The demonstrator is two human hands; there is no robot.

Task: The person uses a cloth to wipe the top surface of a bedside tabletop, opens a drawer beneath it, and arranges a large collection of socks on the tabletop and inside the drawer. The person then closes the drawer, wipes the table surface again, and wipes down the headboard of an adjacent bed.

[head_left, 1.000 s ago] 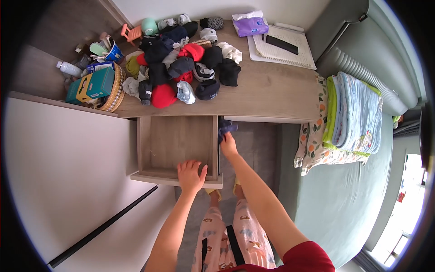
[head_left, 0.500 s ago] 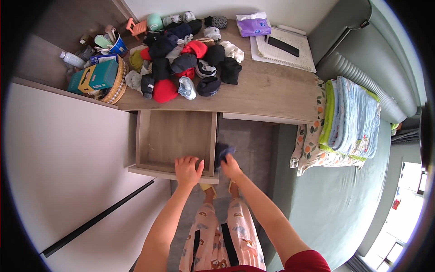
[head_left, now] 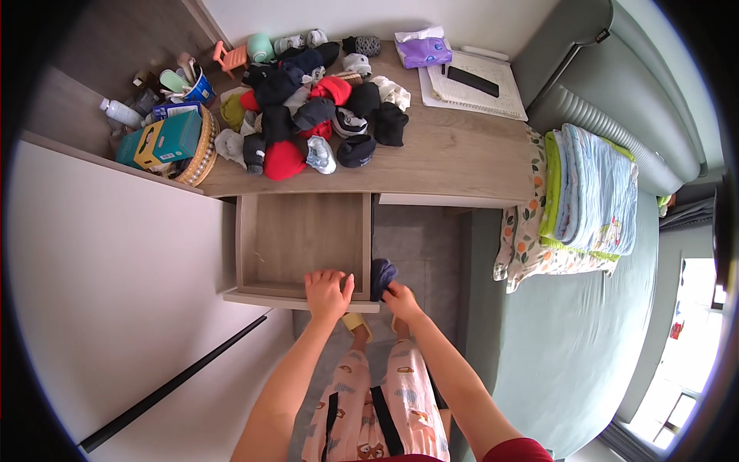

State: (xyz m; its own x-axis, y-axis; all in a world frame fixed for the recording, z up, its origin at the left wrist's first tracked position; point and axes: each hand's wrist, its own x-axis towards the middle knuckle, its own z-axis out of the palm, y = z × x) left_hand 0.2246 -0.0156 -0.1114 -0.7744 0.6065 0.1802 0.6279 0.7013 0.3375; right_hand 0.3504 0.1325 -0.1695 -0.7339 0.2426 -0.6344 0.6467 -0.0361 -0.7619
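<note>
While the right hand holds a dark blue cloth in its grip beside the pulled-out drawer, the left hand rests, loosely spread, on the drawer front. Beyond, bundled garments lie on the bench.

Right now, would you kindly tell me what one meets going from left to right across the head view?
Teal box → orange miniature chair → mint-green ball → left hand → dark blue cloth → right hand → notebook → folded bedding.
</note>
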